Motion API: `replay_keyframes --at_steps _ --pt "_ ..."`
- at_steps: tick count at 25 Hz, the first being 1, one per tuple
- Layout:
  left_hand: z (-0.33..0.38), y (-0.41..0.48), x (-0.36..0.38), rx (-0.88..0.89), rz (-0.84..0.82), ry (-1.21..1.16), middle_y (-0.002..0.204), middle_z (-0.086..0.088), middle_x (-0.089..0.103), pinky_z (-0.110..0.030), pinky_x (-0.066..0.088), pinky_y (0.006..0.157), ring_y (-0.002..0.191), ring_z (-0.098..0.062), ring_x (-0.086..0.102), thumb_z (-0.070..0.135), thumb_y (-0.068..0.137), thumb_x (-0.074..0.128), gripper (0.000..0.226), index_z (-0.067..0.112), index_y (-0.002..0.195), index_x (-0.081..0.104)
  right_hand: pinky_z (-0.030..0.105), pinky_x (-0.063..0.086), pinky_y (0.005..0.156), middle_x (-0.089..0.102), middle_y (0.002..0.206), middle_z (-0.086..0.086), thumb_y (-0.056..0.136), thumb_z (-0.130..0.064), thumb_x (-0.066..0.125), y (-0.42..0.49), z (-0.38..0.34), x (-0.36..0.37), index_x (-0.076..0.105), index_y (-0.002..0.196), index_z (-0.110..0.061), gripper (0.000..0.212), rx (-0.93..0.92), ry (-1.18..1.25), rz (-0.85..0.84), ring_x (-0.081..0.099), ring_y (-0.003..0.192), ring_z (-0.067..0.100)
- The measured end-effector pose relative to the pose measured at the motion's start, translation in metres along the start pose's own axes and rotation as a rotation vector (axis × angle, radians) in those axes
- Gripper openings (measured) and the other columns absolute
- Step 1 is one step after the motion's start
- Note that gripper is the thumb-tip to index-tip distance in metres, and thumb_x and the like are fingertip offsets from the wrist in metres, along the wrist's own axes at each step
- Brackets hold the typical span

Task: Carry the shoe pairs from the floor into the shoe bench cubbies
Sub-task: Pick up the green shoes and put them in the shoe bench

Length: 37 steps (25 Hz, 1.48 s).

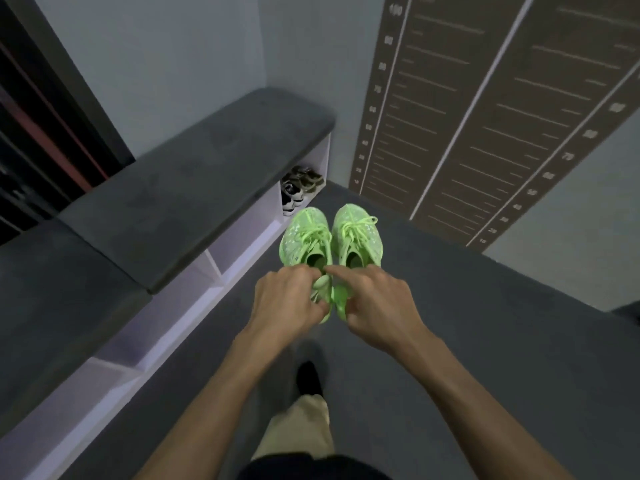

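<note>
Left hand (289, 299) and right hand (375, 303) each pinch one heel of the green shoes (308, 237), held aloft, toes toward 12 o'clock, with the bench (207, 174) cubby (247, 242) at 9 o'clock, nearer the left.

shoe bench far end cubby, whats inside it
A dark olive pair and a black-and-white pair of shoes show at its opening. The grey seat cushion hides the rest.

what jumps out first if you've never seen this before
Bright green sneakers at centre, heels gripped by the left hand and right hand. Left of them runs a grey-cushioned bench with other shoes tucked in at its far end. A brown height chart covers the right wall.
</note>
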<state>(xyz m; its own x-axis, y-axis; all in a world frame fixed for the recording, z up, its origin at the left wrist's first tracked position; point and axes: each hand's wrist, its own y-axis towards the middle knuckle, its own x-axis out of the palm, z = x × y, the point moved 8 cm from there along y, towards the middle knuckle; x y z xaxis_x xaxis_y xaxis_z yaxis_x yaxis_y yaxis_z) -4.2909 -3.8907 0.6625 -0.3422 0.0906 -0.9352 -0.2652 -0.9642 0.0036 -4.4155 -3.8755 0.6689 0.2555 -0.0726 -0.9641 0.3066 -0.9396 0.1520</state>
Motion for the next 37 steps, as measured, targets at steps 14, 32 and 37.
replay_keyframes --at_steps 14,32,37 --pt "-0.032 0.32 0.081 -0.501 0.0 -0.05 0.093 0.004 0.066 -0.033 0.042 0.066 0.086 -0.026 0.064 0.04 0.076 0.059 0.021 0.025 0.09 0.062 0.03 0.036 0.059 0.067 0.107 -0.009 0.071 -0.014 0.061 0.304 0.211 0.093 0.049 0.133 -0.037 0.067 -0.366 0.133 -0.291 0.056 0.097 0.023" --pt "-0.321 0.482 0.453 -1.042 0.203 -0.073 0.083 0.001 0.069 -0.029 0.036 0.057 0.075 -0.031 0.067 0.035 0.072 0.076 0.022 0.023 0.088 0.067 0.036 0.048 0.06 0.067 0.094 0.001 0.069 -0.016 0.054 0.509 0.277 0.581 0.058 0.127 -0.024 0.059 -0.791 0.333 -0.474 0.056 0.091 0.027" --pt "-0.419 0.501 0.539 -1.004 0.292 -0.001 0.085 -0.002 0.069 -0.031 0.037 0.058 0.077 -0.033 0.066 0.035 0.073 0.075 0.024 0.021 0.091 0.067 0.034 0.047 0.064 0.069 0.098 -0.002 0.067 -0.013 0.065 0.544 0.261 0.711 0.058 0.126 -0.028 0.061 -0.856 0.353 -0.382 0.057 0.094 0.026"
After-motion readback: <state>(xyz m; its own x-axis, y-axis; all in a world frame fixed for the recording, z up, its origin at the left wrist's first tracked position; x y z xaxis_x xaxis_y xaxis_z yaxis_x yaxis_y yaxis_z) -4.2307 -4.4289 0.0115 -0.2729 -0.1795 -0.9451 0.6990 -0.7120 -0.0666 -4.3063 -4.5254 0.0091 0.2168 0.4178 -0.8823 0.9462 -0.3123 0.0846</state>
